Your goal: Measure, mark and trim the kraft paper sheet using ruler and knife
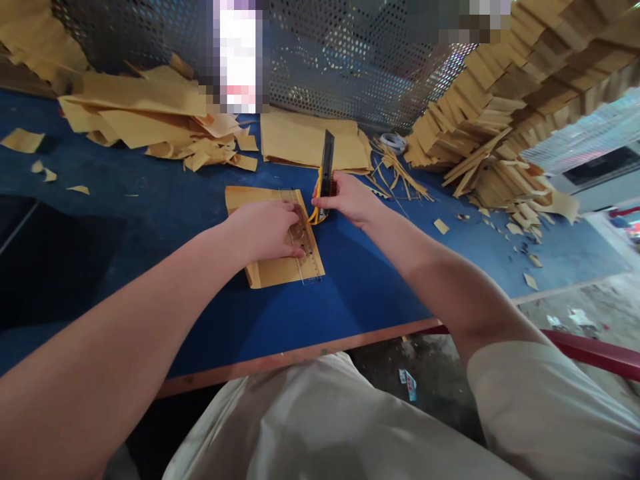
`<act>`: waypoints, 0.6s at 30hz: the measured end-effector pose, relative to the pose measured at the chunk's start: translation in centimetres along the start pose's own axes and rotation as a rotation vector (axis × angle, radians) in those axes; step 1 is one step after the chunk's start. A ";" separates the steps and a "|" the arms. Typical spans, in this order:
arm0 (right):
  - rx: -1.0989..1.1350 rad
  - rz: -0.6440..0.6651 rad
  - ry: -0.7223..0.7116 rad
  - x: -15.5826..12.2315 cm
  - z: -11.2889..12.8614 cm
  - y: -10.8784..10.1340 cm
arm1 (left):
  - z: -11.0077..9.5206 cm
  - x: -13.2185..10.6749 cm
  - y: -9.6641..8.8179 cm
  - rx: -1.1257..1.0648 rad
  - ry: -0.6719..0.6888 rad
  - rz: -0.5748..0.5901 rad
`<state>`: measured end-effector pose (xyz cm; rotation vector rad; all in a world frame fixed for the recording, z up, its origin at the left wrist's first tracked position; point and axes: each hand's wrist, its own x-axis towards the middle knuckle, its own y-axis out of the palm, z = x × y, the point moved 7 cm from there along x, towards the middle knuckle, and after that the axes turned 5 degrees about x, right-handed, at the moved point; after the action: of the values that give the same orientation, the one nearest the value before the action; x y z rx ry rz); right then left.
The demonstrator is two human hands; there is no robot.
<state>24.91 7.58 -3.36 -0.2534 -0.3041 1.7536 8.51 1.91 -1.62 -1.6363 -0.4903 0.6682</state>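
My left hand (267, 230) presses a clear plastic ruler (311, 257) down along the right edge of a brown paper envelope (267, 272). Its thumb and fingers are bent and bear on the ruler. The envelope lies flat on the blue table (240, 333). Just right of that edge, my right hand (345, 197) is closed around a black and yellow utility knife (326, 163), held nearly upright. A thin yellowish strip (315, 217) curls below the knife, by the paper's edge. The blade tip is too small to make out.
Brown paper sheets and scraps (145, 113) are heaped at the back left. A flat paper stack (310, 140) lies behind my hands, a roll of tape (393, 142) beside it. Tall bundles of folded paper (480, 113) lean at the right. Behind stands a perforated metal panel (320, 60).
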 end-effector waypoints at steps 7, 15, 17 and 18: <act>0.009 -0.106 0.016 5.0 -1.2 -1.5 | 0.4 0.3 0.7 0.014 -0.003 -0.008; -0.028 -0.161 -0.117 6.4 -0.7 -2.2 | 0.2 0.1 0.5 0.014 0.005 0.000; 0.027 -0.013 -0.066 5.5 -0.7 -1.2 | 0.2 0.1 0.4 0.002 0.003 0.004; 0.039 0.059 -0.036 4.9 -0.7 -0.7 | 0.1 0.1 0.3 -0.002 0.005 0.005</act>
<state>24.86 12.60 -3.82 -0.2042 -0.2905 1.8225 8.45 2.00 -1.97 -1.6414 -0.4842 0.6675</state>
